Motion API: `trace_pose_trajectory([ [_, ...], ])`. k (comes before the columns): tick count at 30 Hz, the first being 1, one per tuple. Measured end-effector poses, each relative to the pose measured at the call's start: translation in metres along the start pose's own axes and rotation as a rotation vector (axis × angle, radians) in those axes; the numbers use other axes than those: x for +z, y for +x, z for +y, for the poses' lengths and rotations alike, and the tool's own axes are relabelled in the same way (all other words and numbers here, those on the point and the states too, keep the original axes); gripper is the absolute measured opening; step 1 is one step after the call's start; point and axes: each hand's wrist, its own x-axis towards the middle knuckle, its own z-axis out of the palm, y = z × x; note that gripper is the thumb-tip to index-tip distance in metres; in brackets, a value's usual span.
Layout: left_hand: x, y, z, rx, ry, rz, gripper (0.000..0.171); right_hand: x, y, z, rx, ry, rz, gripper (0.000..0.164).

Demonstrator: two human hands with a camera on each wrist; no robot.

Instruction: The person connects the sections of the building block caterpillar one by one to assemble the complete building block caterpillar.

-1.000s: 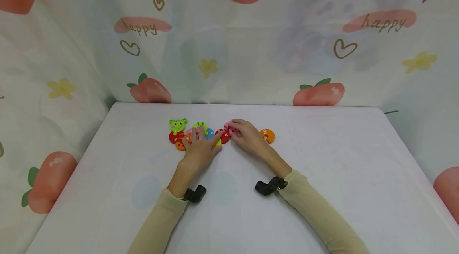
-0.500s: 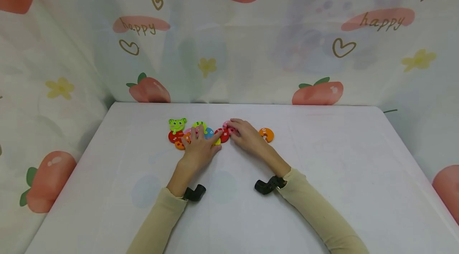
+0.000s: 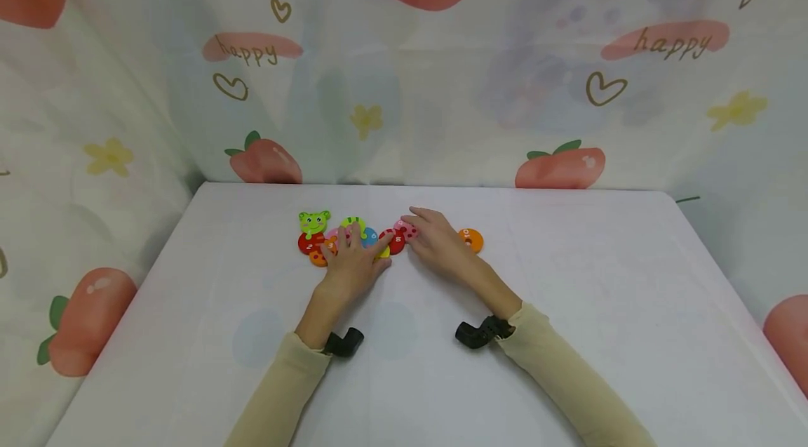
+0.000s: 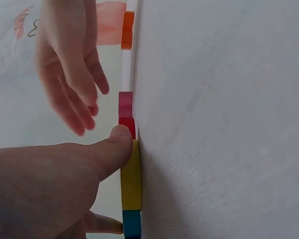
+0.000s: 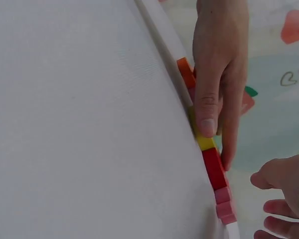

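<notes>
A row of flat, number-marked caterpillar puzzle pieces lies on the white table, led by a green smiling head piece [image 3: 313, 222] above a red piece [image 3: 309, 244]. My left hand [image 3: 349, 271] rests over the row with fingers spread, hiding part of it. Its thumb touches the row beside the yellow piece [image 4: 131, 174]. To its right, a red piece [image 3: 397, 243] joins a pink piece [image 3: 407, 230]. My right hand [image 3: 442, 245] hovers by the pink piece, fingers loosely bent and holding nothing; in the right wrist view a gap separates them.
An orange piece [image 3: 471, 239] marked 10 lies apart, right of the row and partly behind the right wrist. A patterned cloth [image 3: 442, 117] hangs along the table's back edge. Black wrist cameras [image 3: 477, 333] sit on both wrists.
My right fingers have let go of the pink piece and lifted off it, so more of it shows. The left hand stays in place.
</notes>
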Motion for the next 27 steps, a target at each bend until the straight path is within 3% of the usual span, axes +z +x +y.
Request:
trace_pose_trajectory([
  [6,0.001,0.000,0.000,-0.001,-0.023,0.001,0.057,-0.015,-0.024,0.007,-0.018,0.012,0.008,0.046],
  [14,0.001,0.000,-0.001,-0.002,-0.028,-0.002,0.057,-0.032,-0.061,0.042,-0.110,-0.020,0.039,0.050],
  [20,0.001,-0.001,-0.001,-0.001,-0.042,-0.004,0.057,-0.043,-0.068,0.062,-0.085,0.032,0.046,0.051],
  [27,0.002,-0.002,-0.001,0.004,-0.046,0.003,0.057,-0.043,-0.068,0.069,-0.062,0.073,0.017,0.052],
])
